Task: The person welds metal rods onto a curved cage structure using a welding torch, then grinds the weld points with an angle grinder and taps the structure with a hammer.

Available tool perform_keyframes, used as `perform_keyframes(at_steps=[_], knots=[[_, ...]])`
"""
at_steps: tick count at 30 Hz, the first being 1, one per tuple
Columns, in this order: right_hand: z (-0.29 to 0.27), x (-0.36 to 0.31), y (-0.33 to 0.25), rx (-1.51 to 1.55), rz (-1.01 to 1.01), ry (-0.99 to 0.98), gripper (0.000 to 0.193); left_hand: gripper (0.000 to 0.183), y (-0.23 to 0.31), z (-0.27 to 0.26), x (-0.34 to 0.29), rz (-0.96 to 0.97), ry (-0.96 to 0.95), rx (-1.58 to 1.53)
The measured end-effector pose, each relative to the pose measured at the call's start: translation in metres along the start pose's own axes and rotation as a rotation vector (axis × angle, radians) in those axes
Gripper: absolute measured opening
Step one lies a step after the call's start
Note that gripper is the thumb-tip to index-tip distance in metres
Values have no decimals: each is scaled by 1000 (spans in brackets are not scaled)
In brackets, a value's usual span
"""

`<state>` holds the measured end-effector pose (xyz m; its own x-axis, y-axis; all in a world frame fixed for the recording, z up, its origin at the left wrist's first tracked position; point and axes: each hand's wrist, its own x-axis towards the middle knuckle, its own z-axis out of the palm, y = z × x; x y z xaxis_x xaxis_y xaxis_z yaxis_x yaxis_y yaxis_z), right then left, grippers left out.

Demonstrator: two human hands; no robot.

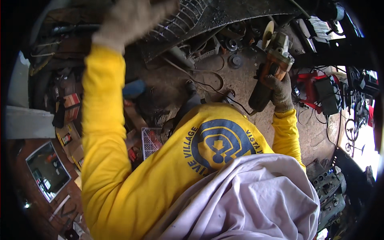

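My right hand, in a dirty knit glove, is wrapped round the body of an angle grinder. The grinder is held upright at the right, its head at the top and its pale disc seen nearly edge-on. From its lower end a dark power cord runs off to the left. My left hand, gloved as well, is raised at the upper left and smeared by motion. Its thumb and fingers look spread, with nothing visible in them. Beside it is a metal part with curved ribs, on a dark bench.
Metal parts and a round dark piece lie on the floor under the bench. Red and black equipment stands at the right, above a greasy engine-like block. At the left are a framed mirror or glass pane, cardboard boxes and a plastic crate.
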<state>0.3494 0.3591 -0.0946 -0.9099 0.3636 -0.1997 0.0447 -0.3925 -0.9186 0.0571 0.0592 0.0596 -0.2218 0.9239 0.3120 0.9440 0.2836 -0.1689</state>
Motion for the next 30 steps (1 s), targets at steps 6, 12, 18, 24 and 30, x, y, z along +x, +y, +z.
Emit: perform_keyframes(at_steps=[6, 12, 18, 24, 30], knots=[[13, -7, 35, -226, 213, -14, 56, 57, -42, 22, 74, -331, -492, 172], [37, -27, 39, -543, 208, 10, 62, 56, -44, 61, 78, -428, -602, 110], [55, -38, 41, -628, 183, -10, 66, 47, -55, 60, 58, -315, -436, -74], [76, -35, 29, -751, 199, -105, 72, 30, -29, 56, 55, -206, -215, -103], [98, -30, 9, -843, 234, -223, 79, 28, -46, 57, 66, -314, -348, -397]])
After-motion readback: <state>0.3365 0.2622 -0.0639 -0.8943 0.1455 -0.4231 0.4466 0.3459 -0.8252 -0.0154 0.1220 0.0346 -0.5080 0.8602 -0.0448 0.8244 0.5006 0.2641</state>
